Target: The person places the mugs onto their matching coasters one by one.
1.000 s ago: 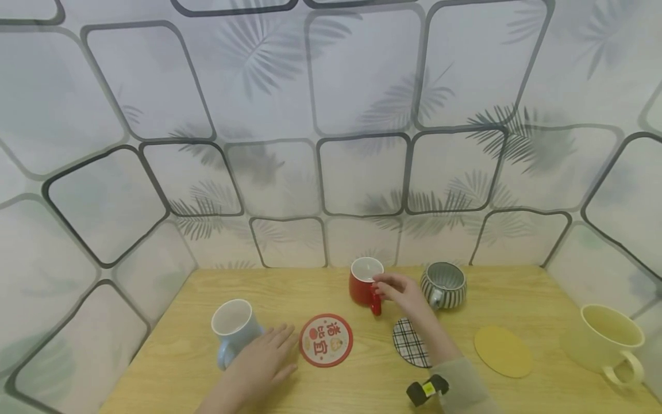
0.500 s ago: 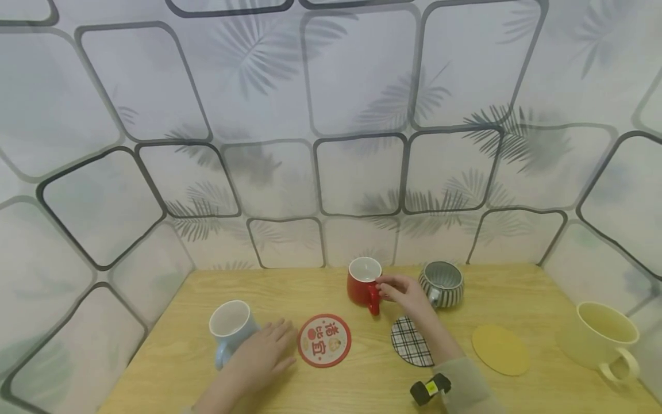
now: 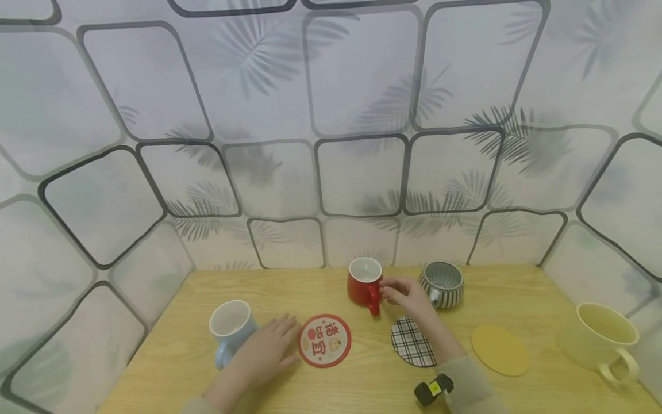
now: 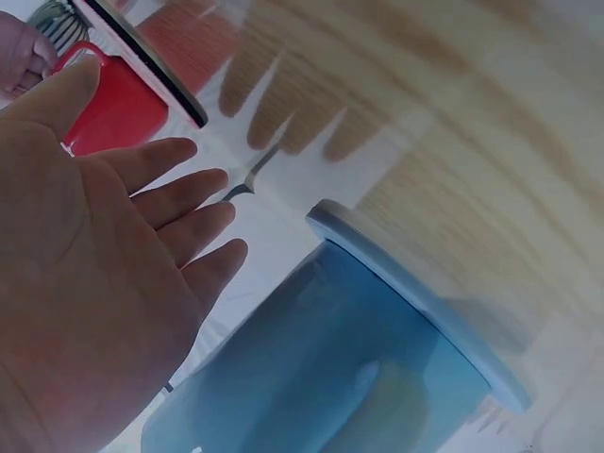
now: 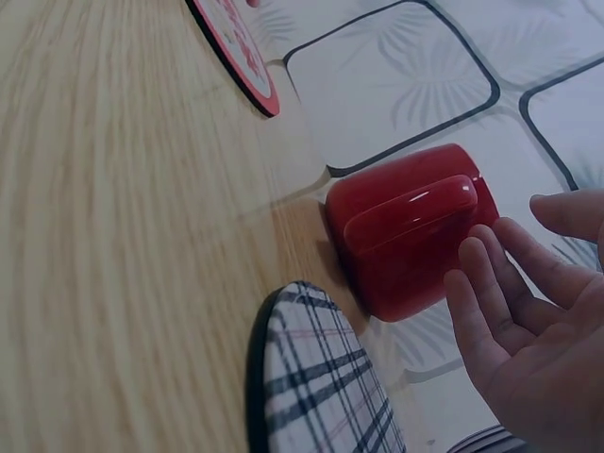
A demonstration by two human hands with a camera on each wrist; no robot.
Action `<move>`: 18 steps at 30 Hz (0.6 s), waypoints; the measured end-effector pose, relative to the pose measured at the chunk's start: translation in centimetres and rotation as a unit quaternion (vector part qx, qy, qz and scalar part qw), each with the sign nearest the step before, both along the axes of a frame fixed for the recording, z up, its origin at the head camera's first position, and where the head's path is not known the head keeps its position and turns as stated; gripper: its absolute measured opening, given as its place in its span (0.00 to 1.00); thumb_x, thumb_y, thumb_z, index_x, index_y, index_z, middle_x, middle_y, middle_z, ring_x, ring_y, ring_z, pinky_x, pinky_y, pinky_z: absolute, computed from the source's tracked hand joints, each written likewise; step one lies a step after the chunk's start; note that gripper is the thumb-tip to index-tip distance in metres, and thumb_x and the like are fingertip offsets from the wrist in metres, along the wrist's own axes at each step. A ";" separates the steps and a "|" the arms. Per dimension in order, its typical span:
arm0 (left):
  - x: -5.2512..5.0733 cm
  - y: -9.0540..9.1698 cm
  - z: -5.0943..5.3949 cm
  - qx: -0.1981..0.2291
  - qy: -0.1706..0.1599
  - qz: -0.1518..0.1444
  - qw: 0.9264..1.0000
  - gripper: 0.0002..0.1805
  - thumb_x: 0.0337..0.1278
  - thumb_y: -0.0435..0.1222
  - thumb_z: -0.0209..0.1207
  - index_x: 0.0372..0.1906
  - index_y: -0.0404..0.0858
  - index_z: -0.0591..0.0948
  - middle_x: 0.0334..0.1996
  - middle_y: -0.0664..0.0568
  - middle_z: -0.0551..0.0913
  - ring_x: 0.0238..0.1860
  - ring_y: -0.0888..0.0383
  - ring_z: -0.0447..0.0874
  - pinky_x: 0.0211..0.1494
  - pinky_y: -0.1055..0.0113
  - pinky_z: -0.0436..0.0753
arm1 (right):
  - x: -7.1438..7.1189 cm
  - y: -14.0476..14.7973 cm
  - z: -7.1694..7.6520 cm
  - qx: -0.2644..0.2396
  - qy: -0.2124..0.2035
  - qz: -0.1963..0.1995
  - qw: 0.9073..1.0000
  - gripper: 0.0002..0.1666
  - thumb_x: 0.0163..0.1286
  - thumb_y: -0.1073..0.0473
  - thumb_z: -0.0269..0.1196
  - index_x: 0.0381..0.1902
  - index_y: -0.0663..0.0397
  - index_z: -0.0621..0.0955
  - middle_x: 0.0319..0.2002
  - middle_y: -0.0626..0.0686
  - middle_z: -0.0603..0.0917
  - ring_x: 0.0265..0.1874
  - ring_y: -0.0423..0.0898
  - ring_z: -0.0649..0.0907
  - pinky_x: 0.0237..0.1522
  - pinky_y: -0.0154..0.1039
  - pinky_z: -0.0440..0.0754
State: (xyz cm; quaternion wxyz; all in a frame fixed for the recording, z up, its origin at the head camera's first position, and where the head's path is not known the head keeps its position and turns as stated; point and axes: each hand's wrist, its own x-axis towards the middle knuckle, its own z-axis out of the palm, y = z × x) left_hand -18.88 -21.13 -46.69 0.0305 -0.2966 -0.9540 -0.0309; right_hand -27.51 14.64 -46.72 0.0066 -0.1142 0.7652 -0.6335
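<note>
My left hand point(image 3: 266, 348) lies low over the table with fingers extended, between a light blue mug point(image 3: 231, 329) and a round red-rimmed coaster point(image 3: 324, 340). In the left wrist view its palm point(image 4: 104, 283) shows nothing held. The right hand point(image 3: 410, 299) is at the right side of a red mug point(image 3: 358, 292), which stands upright at the back with its handle toward me. Seen from the right wrist, loosely bent fingers point(image 5: 524, 293) are beside the red mug's body point(image 5: 406, 236), not round its handle; whether the tips touch it I cannot tell. A plaid coaster point(image 3: 411, 344) lies below the right forearm.
A grey striped cup point(image 3: 449, 290) stands just right of my right hand. Farther right are a round yellow coaster point(image 3: 500, 349) and a yellow mug point(image 3: 595, 339). A patterned wall covering point(image 3: 362, 172) rises behind the wooden table point(image 3: 289, 290).
My right hand has shifted slightly right, its fingers drawing back from the red mug's rim and handle. The mug stays in place. The left hand has hardly moved.
</note>
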 end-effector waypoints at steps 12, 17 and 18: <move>-0.7 0.9 -0.3 -0.020 0.002 -0.006 1.000 0.41 0.70 0.58 0.61 0.74 0.31 0.74 0.75 0.37 0.74 0.77 0.39 0.72 0.80 0.44 0.74 | 0.0 0.3 -0.8 0.025 0.007 0.019 0.999 0.19 0.78 0.65 0.61 0.57 0.79 0.80 0.52 0.74 0.87 0.43 0.38 0.88 0.49 0.32 0.90; -0.7 1.3 -0.3 -0.030 -0.001 -0.008 1.000 0.41 0.70 0.58 0.61 0.74 0.31 0.74 0.76 0.37 0.74 0.77 0.39 0.72 0.80 0.44 0.73 | 0.0 0.2 -1.0 0.034 0.007 0.021 0.999 0.18 0.78 0.66 0.61 0.56 0.79 0.81 0.52 0.74 0.87 0.41 0.35 0.86 0.49 0.34 0.91; -0.7 1.3 -0.3 -0.032 -0.001 -0.009 0.999 0.41 0.70 0.58 0.61 0.74 0.31 0.74 0.76 0.37 0.74 0.77 0.39 0.72 0.80 0.44 0.73 | 0.0 0.1 -1.0 0.033 0.004 0.019 0.999 0.18 0.78 0.66 0.62 0.56 0.79 0.81 0.52 0.74 0.87 0.41 0.36 0.86 0.50 0.35 0.91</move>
